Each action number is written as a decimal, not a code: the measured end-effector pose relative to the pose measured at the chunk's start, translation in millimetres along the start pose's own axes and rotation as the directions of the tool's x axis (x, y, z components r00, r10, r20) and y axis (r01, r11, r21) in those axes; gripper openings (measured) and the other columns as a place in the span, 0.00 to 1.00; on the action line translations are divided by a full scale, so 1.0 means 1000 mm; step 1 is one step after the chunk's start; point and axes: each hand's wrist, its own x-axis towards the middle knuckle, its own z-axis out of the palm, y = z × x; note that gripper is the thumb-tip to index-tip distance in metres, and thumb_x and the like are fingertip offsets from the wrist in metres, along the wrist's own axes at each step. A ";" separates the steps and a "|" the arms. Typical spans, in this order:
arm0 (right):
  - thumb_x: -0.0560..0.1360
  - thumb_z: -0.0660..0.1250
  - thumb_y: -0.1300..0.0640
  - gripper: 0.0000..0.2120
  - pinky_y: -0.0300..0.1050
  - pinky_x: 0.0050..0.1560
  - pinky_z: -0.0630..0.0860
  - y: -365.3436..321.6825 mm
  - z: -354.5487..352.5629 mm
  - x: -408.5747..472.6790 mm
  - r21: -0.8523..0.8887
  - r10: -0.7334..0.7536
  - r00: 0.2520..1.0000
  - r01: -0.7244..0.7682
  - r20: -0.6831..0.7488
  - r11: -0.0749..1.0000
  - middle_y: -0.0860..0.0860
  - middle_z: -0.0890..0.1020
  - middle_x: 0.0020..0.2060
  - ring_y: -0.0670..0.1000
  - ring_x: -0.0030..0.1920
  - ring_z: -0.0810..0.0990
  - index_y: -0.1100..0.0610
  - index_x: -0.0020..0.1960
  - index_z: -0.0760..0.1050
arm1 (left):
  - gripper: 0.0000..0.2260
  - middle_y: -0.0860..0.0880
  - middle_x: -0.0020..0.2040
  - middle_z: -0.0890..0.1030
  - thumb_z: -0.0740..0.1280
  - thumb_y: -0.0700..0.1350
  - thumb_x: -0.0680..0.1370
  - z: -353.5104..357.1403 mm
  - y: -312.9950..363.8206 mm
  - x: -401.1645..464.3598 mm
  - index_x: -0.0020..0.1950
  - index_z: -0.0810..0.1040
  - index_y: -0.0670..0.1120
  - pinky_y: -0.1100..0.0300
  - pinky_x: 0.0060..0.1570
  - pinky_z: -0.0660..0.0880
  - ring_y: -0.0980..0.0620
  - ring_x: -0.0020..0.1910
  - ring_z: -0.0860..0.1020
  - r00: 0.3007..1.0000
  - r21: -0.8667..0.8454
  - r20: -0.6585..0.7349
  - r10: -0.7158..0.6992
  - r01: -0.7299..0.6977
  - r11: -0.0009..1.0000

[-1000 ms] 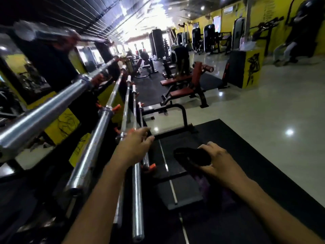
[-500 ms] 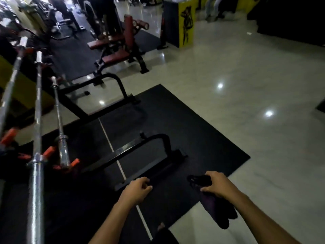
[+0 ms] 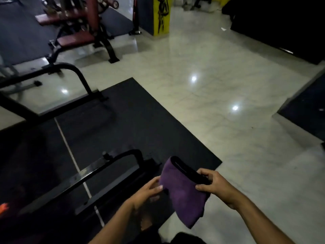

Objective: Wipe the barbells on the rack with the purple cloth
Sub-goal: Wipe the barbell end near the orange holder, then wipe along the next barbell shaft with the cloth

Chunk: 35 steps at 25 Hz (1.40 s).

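At the far left only the rack's black floor frame (image 3: 84, 176) showed on the dark mat (image 3: 140, 124); no barbells were in view (presumably off to the left). The left hand (image 3: 147, 191) pinched the near left edge of the purple cloth (image 3: 181, 189), fingers (image 3: 154, 188) curled onto the fabric. The cloth hung folded between both hands, its long axis running from upper left down toward lower right. The right hand (image 3: 213, 186) gripped its black-trimmed top edge, thumb and fingers clamped. The left hand likely sat nearer the bars.
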 end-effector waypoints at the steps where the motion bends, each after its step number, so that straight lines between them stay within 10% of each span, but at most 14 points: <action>1: 0.73 0.75 0.65 0.10 0.46 0.43 0.79 -0.004 -0.009 0.013 -0.013 0.005 1.000 -0.004 0.019 1.000 0.56 0.83 0.46 0.51 0.47 0.82 0.59 0.51 0.78 | 0.25 0.51 0.66 0.79 0.75 0.53 0.74 -0.001 0.022 0.017 0.70 0.74 0.54 0.51 0.66 0.74 0.50 0.66 0.77 1.000 -0.054 0.008 0.015 -0.014 0.998; 4: 0.70 0.76 0.61 0.17 0.47 0.51 0.82 -0.008 -0.038 0.049 -0.130 0.026 0.999 -0.021 0.031 0.991 0.51 0.83 0.51 0.45 0.51 0.81 0.49 0.55 0.75 | 0.14 0.40 0.60 0.82 0.74 0.44 0.76 -0.009 0.083 0.064 0.60 0.79 0.45 0.43 0.65 0.73 0.43 0.60 0.79 0.991 -0.008 -0.059 0.121 -0.121 0.993; 8: 0.67 0.80 0.47 0.35 0.27 0.54 0.73 -0.033 -0.087 0.109 -0.322 -0.080 0.995 0.058 -0.055 0.945 0.37 0.77 0.59 0.34 0.59 0.76 0.37 0.67 0.65 | 0.10 0.49 0.50 0.83 0.76 0.50 0.74 -0.015 0.159 0.127 0.52 0.79 0.50 0.53 0.55 0.78 0.51 0.50 0.81 0.965 0.512 0.055 0.256 -0.247 0.822; 17: 0.77 0.68 0.42 0.13 0.50 0.48 0.77 -0.076 -0.198 0.282 -0.731 -0.143 0.980 0.198 0.138 0.653 0.49 0.80 0.51 0.51 0.50 0.80 0.48 0.53 0.72 | 0.17 0.61 0.54 0.80 0.77 0.52 0.71 -0.034 0.277 0.271 0.56 0.76 0.59 0.60 0.57 0.76 0.64 0.53 0.78 0.944 0.828 -0.052 0.325 -0.142 0.543; 24: 0.77 0.68 0.45 0.11 0.45 0.43 0.76 -0.081 -0.279 0.389 -0.735 -0.047 0.996 -0.027 -0.080 0.678 0.46 0.80 0.44 0.49 0.43 0.80 0.51 0.52 0.74 | 0.23 0.56 0.63 0.74 0.72 0.56 0.76 -0.127 0.246 0.322 0.68 0.70 0.57 0.56 0.62 0.72 0.55 0.64 0.73 0.861 0.707 -0.496 0.115 0.323 0.629; 35: 0.75 0.70 0.46 0.11 0.49 0.43 0.77 -0.235 -0.215 0.649 -0.820 0.041 0.984 0.122 0.174 0.558 0.45 0.77 0.35 0.48 0.38 0.78 0.49 0.43 0.70 | 0.23 0.54 0.67 0.73 0.71 0.57 0.76 -0.299 0.225 0.349 0.69 0.70 0.55 0.55 0.62 0.73 0.53 0.64 0.74 0.681 0.240 -0.720 -0.135 0.426 0.872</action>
